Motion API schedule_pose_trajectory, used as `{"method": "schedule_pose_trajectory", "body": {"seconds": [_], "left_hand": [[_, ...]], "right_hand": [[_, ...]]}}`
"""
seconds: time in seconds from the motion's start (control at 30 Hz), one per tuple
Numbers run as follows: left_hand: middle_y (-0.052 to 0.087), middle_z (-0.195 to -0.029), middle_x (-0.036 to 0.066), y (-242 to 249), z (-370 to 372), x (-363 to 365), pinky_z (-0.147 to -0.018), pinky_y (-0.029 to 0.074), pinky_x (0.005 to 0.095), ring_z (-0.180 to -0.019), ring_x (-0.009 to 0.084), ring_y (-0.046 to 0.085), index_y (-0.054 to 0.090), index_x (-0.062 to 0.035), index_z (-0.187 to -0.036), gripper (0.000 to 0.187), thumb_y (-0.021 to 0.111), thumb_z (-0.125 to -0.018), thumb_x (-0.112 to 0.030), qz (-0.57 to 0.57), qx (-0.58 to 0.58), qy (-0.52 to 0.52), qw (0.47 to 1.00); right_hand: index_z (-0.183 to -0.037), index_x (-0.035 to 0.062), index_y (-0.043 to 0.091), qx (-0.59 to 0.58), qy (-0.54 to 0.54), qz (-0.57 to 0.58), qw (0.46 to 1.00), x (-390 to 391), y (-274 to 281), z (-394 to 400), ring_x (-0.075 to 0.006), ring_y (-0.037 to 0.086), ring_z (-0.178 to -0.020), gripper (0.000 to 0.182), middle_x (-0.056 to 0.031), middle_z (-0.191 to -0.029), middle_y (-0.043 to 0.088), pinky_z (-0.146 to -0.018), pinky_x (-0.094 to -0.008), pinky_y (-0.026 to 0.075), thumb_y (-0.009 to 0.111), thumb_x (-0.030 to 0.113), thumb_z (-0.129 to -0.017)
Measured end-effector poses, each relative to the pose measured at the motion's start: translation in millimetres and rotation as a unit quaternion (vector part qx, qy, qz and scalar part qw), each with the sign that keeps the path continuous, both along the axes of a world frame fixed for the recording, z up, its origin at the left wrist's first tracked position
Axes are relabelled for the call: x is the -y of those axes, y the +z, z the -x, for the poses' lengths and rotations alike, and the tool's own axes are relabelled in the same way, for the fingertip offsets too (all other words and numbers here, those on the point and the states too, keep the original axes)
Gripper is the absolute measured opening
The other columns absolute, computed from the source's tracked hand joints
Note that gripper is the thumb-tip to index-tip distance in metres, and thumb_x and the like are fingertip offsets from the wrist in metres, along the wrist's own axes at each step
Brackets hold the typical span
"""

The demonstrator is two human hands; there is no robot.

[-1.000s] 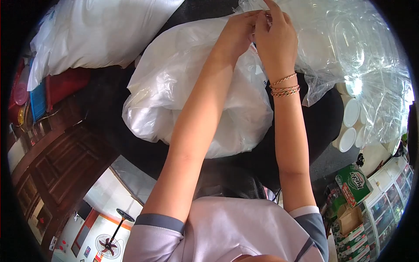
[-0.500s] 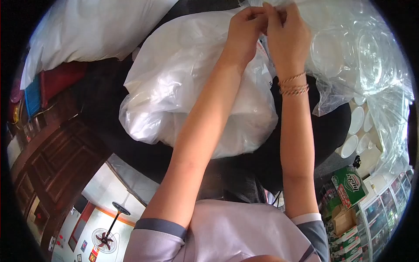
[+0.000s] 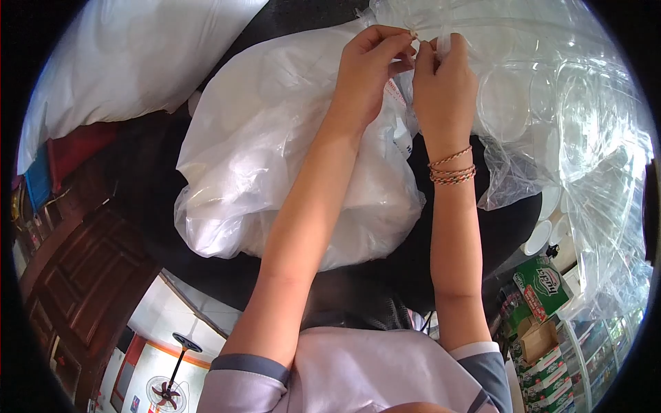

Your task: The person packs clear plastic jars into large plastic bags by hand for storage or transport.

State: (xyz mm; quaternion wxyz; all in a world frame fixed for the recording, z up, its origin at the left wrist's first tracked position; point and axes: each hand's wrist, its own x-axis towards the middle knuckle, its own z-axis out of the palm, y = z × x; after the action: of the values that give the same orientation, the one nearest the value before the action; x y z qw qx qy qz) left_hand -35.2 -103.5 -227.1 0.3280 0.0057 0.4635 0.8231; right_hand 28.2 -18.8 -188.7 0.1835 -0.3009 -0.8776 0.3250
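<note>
My left hand [image 3: 366, 77] is at the upper middle, thumb and index finger pinched on a small thin piece that looks like a tie or twisted plastic. Close beside it on the right, my right hand [image 3: 445, 93] is closed, its fingertips gripping the same thin piece or the plastic near it; which one is too small to tell. A white plastic bag [image 3: 255, 148] with soft, bulky contents lies below and left of my hands, partly under my left forearm. Clear plastic bags holding round containers [image 3: 506, 103] are right of my right hand.
A large white sack [image 3: 138, 62] fills the upper left. Green boxes [image 3: 544, 286] are at the lower right, with stacked round white lids [image 3: 537, 237] above them. A brown wooden door [image 3: 89, 268] and a fan [image 3: 166, 394] show at the left.
My hands have moved slightly down and left in the view and are a little farther apart, with the thin piece between them now visible. The view has shifted a little.
</note>
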Motion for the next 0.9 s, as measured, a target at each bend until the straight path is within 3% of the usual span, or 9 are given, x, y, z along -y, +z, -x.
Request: {"method": "schedule_pose_trajectory", "body": {"seconds": [0.13,0.23,0.3,0.37,0.47,0.6,0.8,0.9], "left_hand": [[0.067,-0.089,0.006,3,-4,0,-0.077,0.053,0.0272,-0.084,0.0128,0.062,0.066,0.0014,-0.105,0.019,0.067,-0.090,-0.010,0.015,-0.025,0.026,0.999],[0.067,-0.089,0.008,-4,1,1,-0.073,0.052,0.0253,-0.080,0.0140,0.063,0.066,0.0034,-0.103,0.021,0.070,-0.089,-0.011,0.044,-0.025,0.009,0.999],[0.067,-0.090,0.009,2,0,-1,-0.074,0.052,0.0251,-0.080,0.0138,0.063,0.065,0.0035,-0.103,0.021,0.070,-0.088,-0.010,0.039,-0.024,0.018,0.999],[0.068,-0.091,0.009,3,-2,0,-0.075,0.052,0.0251,-0.080,0.0137,0.063,0.064,0.0035,-0.103,0.021,0.071,-0.088,-0.009,0.035,-0.022,0.021,0.999],[0.067,-0.092,0.009,-4,-1,-1,-0.075,0.052,0.0253,-0.081,0.0137,0.064,0.063,0.0030,-0.105,0.021,0.069,-0.088,-0.008,0.031,-0.033,0.014,0.999],[0.067,-0.096,0.008,4,-3,3,-0.079,0.051,0.0261,-0.088,0.0147,0.064,0.062,0.0029,-0.110,0.023,0.065,-0.090,-0.007,0.081,-0.108,0.006,0.991],[0.067,-0.099,0.008,5,-4,6,-0.084,0.049,0.0268,-0.093,0.0151,0.064,0.062,0.0018,-0.112,0.023,0.063,-0.090,-0.007,0.156,-0.203,-0.010,0.967],[0.068,-0.099,0.008,8,-4,7,-0.083,0.048,0.0268,-0.094,0.0147,0.063,0.063,-0.0004,-0.112,0.022,0.062,-0.091,-0.008,0.191,-0.254,-0.016,0.948]], "right_hand": [[-0.115,-0.0018,0.049,-0.051,-0.002,0.035,0.998,11,8,-7,-0.0398,0.066,-0.062,0.031,-0.0202,-0.067,0.065,-0.054,-0.0459,0.051,0.059,0.016,-0.093],[-0.121,0.0013,0.049,-0.108,-0.015,0.056,0.992,37,24,-19,-0.0155,0.059,-0.050,0.035,-0.0082,-0.058,0.061,-0.049,-0.0278,0.044,0.065,0.013,-0.092],[-0.122,0.0035,0.048,-0.153,0.044,0.010,0.987,39,30,-24,-0.0088,0.051,-0.047,0.036,-0.0044,-0.055,0.057,-0.047,-0.0238,0.040,0.066,0.012,-0.091],[-0.122,0.0056,0.048,-0.123,0.066,-0.019,0.990,37,35,-24,-0.0076,0.050,-0.043,0.037,-0.0025,-0.052,0.057,-0.044,-0.0229,0.037,0.067,0.013,-0.091],[-0.120,0.0050,0.050,-0.160,0.022,-0.007,0.987,28,21,-16,-0.0086,0.054,-0.044,0.034,-0.0031,-0.054,0.059,-0.044,-0.0239,0.038,0.067,0.012,-0.091],[-0.104,0.0107,0.062,0.020,0.017,-0.022,0.999,15,16,-13,-0.0313,0.067,-0.058,0.018,-0.0089,-0.065,0.068,-0.054,-0.0411,0.052,0.059,0.026,-0.096],[-0.092,0.0106,0.068,-0.026,-0.007,-0.058,0.998,5,-1,-1,-0.0358,0.069,-0.068,0.019,-0.0150,-0.072,0.070,-0.061,-0.0444,0.053,0.057,0.026,-0.096],[-0.093,0.0103,0.068,-0.013,-0.013,-0.056,0.998,4,-2,0,-0.0367,0.069,-0.068,0.019,-0.0150,-0.072,0.070,-0.061,-0.0449,0.054,0.057,0.025,-0.096]]}}
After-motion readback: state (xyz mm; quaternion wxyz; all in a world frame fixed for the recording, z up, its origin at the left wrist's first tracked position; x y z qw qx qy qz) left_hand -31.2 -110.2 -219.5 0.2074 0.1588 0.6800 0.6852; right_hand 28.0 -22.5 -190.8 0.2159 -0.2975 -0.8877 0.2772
